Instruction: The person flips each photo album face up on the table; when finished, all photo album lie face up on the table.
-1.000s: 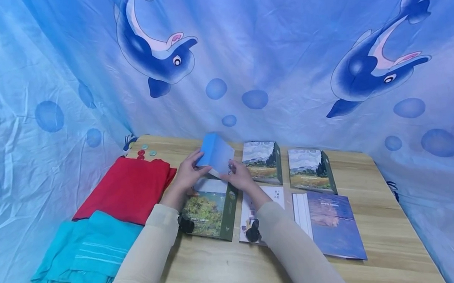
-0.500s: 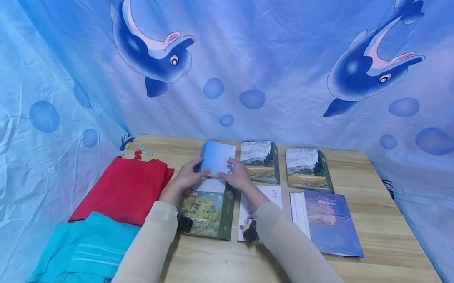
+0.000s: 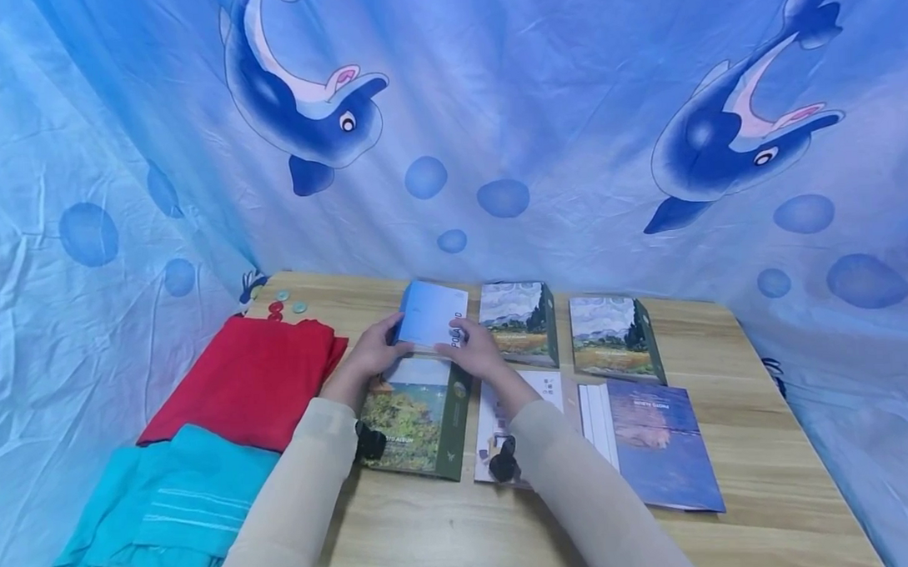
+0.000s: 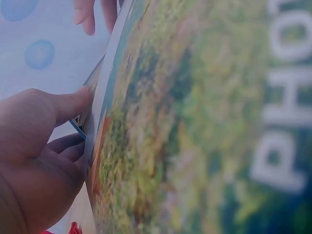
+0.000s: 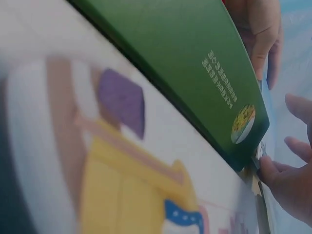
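Note:
A light blue album (image 3: 432,312) lies nearly flat at the far middle of the wooden table (image 3: 761,473). My left hand (image 3: 394,331) grips its left edge, with the thumb pressed on the side in the left wrist view (image 4: 73,105). My right hand (image 3: 456,335) pinches its right near corner, thumb at the edge (image 5: 265,168). Just in front lies a green-spined landscape photo album (image 3: 417,414), which fills the left wrist view (image 4: 195,122) and shows its spine (image 5: 195,63) in the right wrist view.
Two painted-landscape albums (image 3: 519,323) (image 3: 612,336) stand to the right. A purple album (image 3: 666,443) and a white booklet (image 3: 504,419) lie nearer. Red cloth (image 3: 247,378) and teal cloth (image 3: 161,502) cover the left side, with small discs (image 3: 278,307) at the far left corner.
The blue album, held up and tilted a second ago, has come down to lie almost flat at the far side of the table. Both hands came down with it and still hold it.

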`<state>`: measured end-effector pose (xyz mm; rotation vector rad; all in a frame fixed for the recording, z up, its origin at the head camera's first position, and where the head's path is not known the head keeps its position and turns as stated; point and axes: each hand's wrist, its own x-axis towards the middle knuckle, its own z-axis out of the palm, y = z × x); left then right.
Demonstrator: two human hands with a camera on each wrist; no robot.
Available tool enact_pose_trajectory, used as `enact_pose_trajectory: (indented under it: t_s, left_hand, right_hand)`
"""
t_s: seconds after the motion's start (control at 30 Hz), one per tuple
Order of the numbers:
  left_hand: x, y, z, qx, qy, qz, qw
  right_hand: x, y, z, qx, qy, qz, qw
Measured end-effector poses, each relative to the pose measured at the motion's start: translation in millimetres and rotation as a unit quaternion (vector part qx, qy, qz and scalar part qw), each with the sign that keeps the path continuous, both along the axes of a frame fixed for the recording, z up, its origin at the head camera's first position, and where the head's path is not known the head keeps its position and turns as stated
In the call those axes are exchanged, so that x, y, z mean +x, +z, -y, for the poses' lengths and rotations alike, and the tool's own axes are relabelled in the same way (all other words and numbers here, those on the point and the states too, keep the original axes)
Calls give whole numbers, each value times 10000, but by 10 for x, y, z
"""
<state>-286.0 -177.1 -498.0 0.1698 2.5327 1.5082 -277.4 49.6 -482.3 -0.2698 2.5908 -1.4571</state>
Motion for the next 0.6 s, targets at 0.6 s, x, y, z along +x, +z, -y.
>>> enact_pose_trajectory:
  t_s: [0.6]
  left_hand:
    - [58, 264, -329, -1040, -58, -1382, 9849]
  right_hand:
    - [-34, 180, -536, -640, -193, -163, 9976]
